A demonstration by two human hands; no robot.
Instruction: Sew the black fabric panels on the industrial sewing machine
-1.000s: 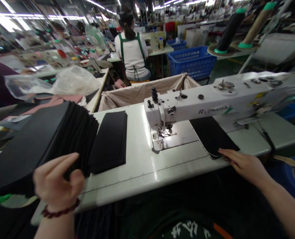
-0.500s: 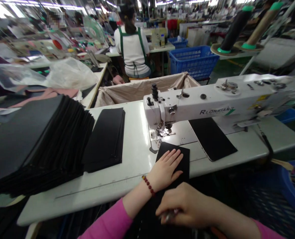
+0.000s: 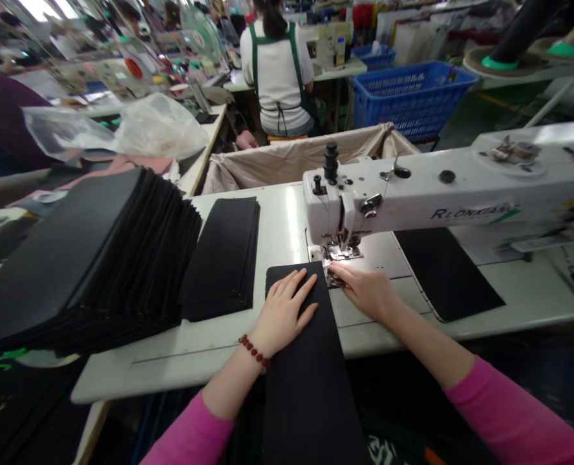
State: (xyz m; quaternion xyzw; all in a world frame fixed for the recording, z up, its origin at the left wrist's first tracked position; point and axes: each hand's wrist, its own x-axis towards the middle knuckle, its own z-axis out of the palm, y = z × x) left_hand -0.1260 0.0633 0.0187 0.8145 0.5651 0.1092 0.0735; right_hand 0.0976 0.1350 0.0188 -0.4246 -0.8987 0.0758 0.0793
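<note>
The panel (image 3: 306,349), limp and overhanging the surface's (image 3: 209,342) near edge, is pressed by the left hand (image 3: 282,313), fingers spread; right hand's (image 3: 367,290) fingers pinch its corner.

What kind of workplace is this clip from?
Most likely a sewing factory floor: an industrial sewing machine, a big stack of cut black pieces, and another person in an apron seated at a further workstation.
</note>
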